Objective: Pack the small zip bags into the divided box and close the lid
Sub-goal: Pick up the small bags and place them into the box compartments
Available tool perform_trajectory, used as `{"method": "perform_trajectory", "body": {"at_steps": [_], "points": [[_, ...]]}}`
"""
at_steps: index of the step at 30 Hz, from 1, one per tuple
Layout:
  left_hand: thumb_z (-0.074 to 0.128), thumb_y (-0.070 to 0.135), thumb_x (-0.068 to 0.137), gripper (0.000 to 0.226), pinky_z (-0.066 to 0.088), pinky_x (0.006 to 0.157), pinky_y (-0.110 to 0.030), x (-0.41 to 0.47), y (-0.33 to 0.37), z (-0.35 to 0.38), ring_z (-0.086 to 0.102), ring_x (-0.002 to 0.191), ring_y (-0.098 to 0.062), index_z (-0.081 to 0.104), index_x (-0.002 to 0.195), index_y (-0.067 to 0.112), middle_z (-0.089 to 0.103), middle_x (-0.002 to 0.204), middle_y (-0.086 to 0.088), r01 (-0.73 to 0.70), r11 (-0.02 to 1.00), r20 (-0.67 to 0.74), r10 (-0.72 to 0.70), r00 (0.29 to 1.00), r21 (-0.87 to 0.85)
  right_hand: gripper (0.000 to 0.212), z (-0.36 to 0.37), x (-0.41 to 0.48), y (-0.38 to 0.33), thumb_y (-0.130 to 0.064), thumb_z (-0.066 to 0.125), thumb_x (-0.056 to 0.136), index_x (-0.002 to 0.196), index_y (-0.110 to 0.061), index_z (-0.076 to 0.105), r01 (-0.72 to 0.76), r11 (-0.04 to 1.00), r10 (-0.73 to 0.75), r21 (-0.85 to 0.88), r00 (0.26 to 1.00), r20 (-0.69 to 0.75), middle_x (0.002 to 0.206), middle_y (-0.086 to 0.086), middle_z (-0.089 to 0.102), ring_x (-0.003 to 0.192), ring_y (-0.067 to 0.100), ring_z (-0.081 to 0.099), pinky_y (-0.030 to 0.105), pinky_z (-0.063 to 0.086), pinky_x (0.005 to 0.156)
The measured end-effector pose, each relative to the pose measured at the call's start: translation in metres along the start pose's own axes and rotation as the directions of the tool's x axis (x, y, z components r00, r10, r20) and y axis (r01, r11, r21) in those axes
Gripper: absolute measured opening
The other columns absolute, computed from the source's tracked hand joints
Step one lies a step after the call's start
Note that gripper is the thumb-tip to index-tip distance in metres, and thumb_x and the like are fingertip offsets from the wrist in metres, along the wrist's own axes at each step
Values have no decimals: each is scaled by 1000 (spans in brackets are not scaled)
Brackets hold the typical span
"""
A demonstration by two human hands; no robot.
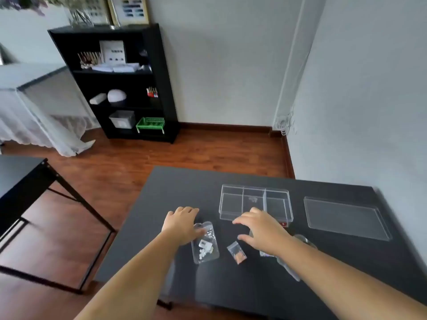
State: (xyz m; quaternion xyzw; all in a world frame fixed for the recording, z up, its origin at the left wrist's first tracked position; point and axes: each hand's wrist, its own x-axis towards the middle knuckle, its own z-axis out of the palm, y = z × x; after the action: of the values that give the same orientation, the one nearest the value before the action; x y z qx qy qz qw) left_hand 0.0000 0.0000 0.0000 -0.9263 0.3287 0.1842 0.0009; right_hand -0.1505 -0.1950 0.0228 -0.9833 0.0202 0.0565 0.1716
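Note:
A clear divided box (255, 202) with three compartments stands open on the dark table (231, 292). Its clear lid (346, 218) lies flat to the right. A larger zip bag (206, 247) with small white pieces lies near the front. My left hand (181, 224) hovers palm-down at its upper left corner, fingers spread. A small zip bag (238, 252) with orange bits lies beside it. My right hand (262, 229) is spread just in front of the box, over more clear bags (300, 240) that it partly hides. Neither hand holds anything.
The table's left edge drops to a wooden floor. Another black table (20, 176) stands at the left. A black shelf unit (117, 82) stands against the far wall. A grey wall runs close along the table's right side.

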Motion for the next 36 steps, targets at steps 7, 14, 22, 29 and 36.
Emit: {"method": "perform_trajectory", "body": {"at_steps": [7, 14, 22, 29, 36], "points": [[71, 54, 69, 60, 38, 93, -37, -5, 12, 28, 47, 115, -22, 51, 115, 22, 54, 118, 0, 41, 998, 10, -40, 999, -51, 50, 26, -4, 4, -36, 66, 83, 131, -30, 51, -71, 997, 70, 10, 994, 85, 133, -10, 56, 120, 16, 45, 36, 42, 101], [81, 25, 64, 25, 42, 57, -25, -6, 7, 28, 57, 71, -21, 57, 70, 19, 61, 77, 1, 152, 937, 154, -108, 982, -314, 56, 39, -2, 2, -40, 68, 80, 132, -27, 50, -16, 998, 23, -53, 992, 123, 135, -10, 55, 119, 17, 44, 33, 38, 98], [75, 20, 74, 18, 48, 62, -18, 7, 3, -35, 63, 63, -4, 69, 57, 23, 70, 60, 10, 52, 834, 309, 145, 940, -549, 40, 24, -13, 14, -38, 67, 82, 120, -27, 59, -108, 992, 105, 66, 993, 50, 120, -7, 63, 111, 14, 53, 32, 45, 97], [76, 21, 75, 10, 49, 63, -18, 32, 56, -81, 68, 68, 4, 74, 66, 23, 75, 67, 11, -83, 793, 242, 281, 929, -603, 32, 1, -57, 55, -56, 63, 77, 67, -27, 56, -473, 881, 472, 24, 875, -109, 62, -12, 58, 64, 7, 57, 24, 47, 60], [78, 22, 74, 12, 48, 61, -18, 45, 107, -81, 61, 59, 5, 74, 63, 26, 71, 62, 14, -201, 821, 229, 369, 901, -535, 84, 6, -97, 87, -62, 74, 62, 130, -23, 45, -720, 693, 719, 32, 694, 39, 129, -1, 53, 120, 22, 48, 38, 47, 89]]}}
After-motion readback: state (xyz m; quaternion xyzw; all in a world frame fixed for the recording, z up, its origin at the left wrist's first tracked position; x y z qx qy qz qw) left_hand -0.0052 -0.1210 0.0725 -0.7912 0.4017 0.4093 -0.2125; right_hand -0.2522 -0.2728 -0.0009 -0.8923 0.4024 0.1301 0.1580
